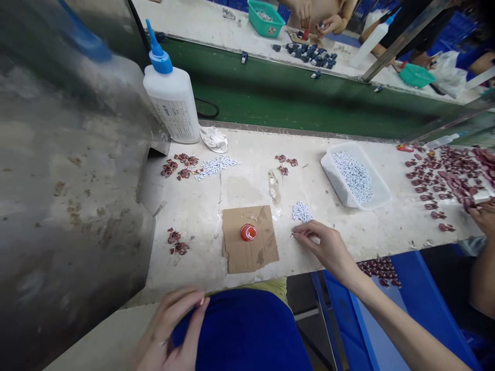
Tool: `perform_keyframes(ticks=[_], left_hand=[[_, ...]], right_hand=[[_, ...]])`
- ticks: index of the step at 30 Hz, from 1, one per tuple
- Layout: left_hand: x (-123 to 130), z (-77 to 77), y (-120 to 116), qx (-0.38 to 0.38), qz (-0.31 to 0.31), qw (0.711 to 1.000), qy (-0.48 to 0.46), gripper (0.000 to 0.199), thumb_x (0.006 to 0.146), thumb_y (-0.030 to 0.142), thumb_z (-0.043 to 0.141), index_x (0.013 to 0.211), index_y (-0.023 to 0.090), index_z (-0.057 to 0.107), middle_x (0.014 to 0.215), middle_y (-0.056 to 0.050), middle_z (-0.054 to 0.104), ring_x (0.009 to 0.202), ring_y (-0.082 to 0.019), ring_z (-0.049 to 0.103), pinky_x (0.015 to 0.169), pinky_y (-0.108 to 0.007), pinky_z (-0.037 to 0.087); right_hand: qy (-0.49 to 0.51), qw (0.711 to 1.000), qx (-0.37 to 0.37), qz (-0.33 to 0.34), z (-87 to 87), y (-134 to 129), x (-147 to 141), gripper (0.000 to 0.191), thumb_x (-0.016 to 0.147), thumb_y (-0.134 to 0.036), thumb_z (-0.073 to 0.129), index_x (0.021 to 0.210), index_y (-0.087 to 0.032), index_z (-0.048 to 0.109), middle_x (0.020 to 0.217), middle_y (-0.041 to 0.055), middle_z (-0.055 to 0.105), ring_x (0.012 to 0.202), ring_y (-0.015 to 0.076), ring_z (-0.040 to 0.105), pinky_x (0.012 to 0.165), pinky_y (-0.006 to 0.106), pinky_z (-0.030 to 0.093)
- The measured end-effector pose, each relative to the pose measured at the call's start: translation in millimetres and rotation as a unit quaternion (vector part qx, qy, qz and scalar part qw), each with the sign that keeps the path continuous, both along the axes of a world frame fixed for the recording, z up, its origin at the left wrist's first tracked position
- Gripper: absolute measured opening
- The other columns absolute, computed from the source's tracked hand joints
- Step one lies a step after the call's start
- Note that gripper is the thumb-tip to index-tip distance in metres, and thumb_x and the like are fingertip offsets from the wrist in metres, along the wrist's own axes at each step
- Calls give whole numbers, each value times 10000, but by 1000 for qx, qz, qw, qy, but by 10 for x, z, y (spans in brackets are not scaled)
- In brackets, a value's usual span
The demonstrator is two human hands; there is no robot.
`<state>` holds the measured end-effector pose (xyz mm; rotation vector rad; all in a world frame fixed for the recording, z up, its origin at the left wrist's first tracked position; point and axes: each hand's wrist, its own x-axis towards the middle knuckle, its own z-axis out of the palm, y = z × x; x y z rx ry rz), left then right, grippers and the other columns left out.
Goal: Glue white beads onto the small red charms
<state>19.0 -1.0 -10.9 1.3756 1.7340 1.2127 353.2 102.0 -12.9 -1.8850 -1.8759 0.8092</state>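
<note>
My right hand reaches over the white table, thumb and index finger pinched at a tiny white piece beside a small pile of pale pieces. Low in front of my body, my left hand has thumb and index finger pressed together; whatever they hold is too small to name. A red cup stands on a piece of brown cardboard between my hands. Small clusters of dark red pieces lie left of the cardboard, and more lie behind it.
A glue bottle stands at the back left beside a metal housing. A translucent tub of pale pieces is at the right. Many dark red pieces lie farther right near another person's hand. People work behind the green divider.
</note>
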Motion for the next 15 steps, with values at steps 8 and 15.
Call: perform_keyframes(ticks=[8,15], left_hand=[[175,73,395,-43,-98,991,75,396,1000,338,537,1388,349,614,1041,-19,681,889,-53,686,771,-63,549],[161,19,445,-16,-145,988,41,174,1007,303,561,1143,266,663,1070,70,774,954,-13,748,901,-14,533]], right_hand=[[-19,999,25,31,64,-76,6,212,1002,-334,584,1034,-204,749,972,95,761,825,244,743,720,392,600],[-42,989,95,108,62,-124,-24,200,1041,-285,549,1068,-207,731,971,103,710,817,221,712,683,362,578]])
